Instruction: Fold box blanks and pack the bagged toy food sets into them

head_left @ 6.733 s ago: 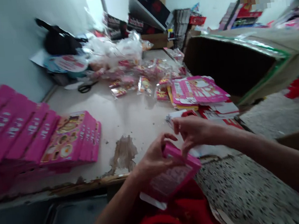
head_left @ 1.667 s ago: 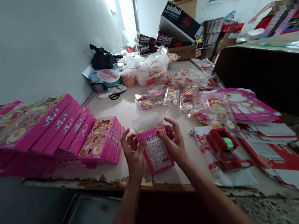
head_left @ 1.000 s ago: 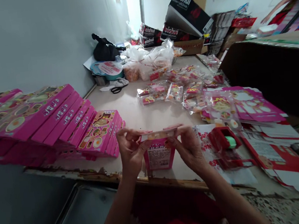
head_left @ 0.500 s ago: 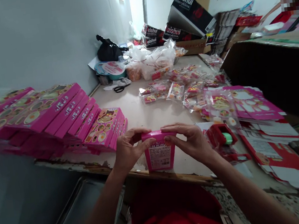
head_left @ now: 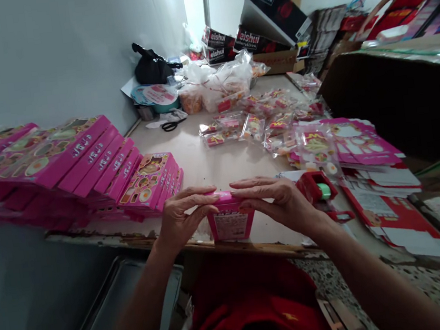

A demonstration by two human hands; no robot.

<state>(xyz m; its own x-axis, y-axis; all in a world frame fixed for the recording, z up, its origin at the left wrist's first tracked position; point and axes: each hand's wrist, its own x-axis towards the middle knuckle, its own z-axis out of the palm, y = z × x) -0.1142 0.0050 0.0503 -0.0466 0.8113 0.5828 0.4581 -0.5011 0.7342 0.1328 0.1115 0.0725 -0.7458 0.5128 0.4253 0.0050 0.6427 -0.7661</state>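
Note:
A pink cardboard box (head_left: 232, 226) stands upright near the table's front edge, its printed back panel facing me. My left hand (head_left: 184, 214) grips the top left corner, fingers over the top and thumb against the near face. At the top right, my right hand (head_left: 277, 199) holds the box the same way. Between the fingertips a strip of the pink top shows; the box's far side is hidden. To the right of my right hand sits a red tape dispenser (head_left: 315, 188) with a green core.
Stacked pink boxes (head_left: 83, 154) lean at the left. Several clear packets (head_left: 251, 128), black scissors (head_left: 171, 124) and plastic bags (head_left: 218, 83) lie farther back. Flat printed cartons (head_left: 395, 208) lie at right, beside a large open carton (head_left: 394, 87). Another person's arm (head_left: 380, 6) shows behind it.
The whole scene has shifted slightly up and left. Both hands stay at the top of the pink box, with the fingers lying flatter along its top edge.

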